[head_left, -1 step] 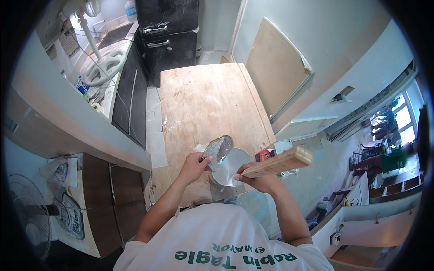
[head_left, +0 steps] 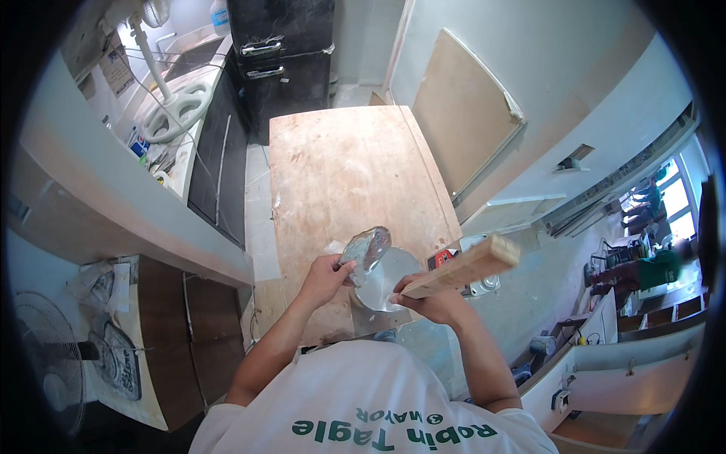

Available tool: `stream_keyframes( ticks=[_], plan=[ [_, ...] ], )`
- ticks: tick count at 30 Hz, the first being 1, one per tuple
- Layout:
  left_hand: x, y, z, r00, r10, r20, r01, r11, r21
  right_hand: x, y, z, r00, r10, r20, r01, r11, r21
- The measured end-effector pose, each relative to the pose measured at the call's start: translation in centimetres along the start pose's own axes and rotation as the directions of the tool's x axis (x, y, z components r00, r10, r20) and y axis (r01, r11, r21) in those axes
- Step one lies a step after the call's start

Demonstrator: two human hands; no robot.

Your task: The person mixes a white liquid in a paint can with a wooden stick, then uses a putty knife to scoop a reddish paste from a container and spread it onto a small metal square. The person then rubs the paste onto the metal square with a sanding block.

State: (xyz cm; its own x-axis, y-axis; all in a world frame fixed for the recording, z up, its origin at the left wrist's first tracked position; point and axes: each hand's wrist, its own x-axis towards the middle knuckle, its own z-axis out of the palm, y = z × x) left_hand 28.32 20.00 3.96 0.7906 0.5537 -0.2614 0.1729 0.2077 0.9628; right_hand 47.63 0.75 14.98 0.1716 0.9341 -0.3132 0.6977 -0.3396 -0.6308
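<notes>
My left hand (head_left: pixel 329 278) pinches a shiny, crinkled silver metal piece (head_left: pixel 367 248) by its near edge. It has a rough rim and stands tilted; it looks like a cut can lid, though I cannot be sure. Just right of it and partly behind it is a round, pale grey, smooth surface (head_left: pixel 382 287), perhaps the top of a can. My right hand (head_left: pixel 431 299) is closed around a wooden stick (head_left: pixel 473 266), whose thick end points right and up toward me. Its lower end sits over the right side of the grey round; whether they touch is unclear.
A worn plywood tabletop (head_left: pixel 344 166) stretches ahead. Beyond the stick lie a red and dark package (head_left: pixel 442 259) and a pale metal box (head_left: pixel 484 284). A board (head_left: pixel 465 113) leans on the right wall; a black fridge (head_left: pixel 281 60) stands behind. Another person (head_left: pixel 658 268) is far right.
The thick end of the wooden stick has tipped slightly upward and away. My left hand and the silver metal piece have barely moved.
</notes>
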Motion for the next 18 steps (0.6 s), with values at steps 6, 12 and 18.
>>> stream_keyframes(
  ticks=[6,12,18],
  plan=[
    [-0.1,-0.4,-0.2,1.000,-0.013,0.009,0.013,1.000,0.013,1.4,-0.8,2.5,0.997,-0.053,-0.056,0.061,0.985,0.162],
    [0.7,0.1,-0.4,1.000,0.012,0.007,-0.012,1.000,0.024,2.7,0.5,1.7,0.990,-0.083,-0.113,0.098,0.986,0.136],
    [0.6,0.5,-0.4,1.000,0.010,0.007,-0.010,0.999,0.040,1.2,1.6,0.3,0.981,-0.047,-0.188,0.050,0.999,0.011]
  ],
)
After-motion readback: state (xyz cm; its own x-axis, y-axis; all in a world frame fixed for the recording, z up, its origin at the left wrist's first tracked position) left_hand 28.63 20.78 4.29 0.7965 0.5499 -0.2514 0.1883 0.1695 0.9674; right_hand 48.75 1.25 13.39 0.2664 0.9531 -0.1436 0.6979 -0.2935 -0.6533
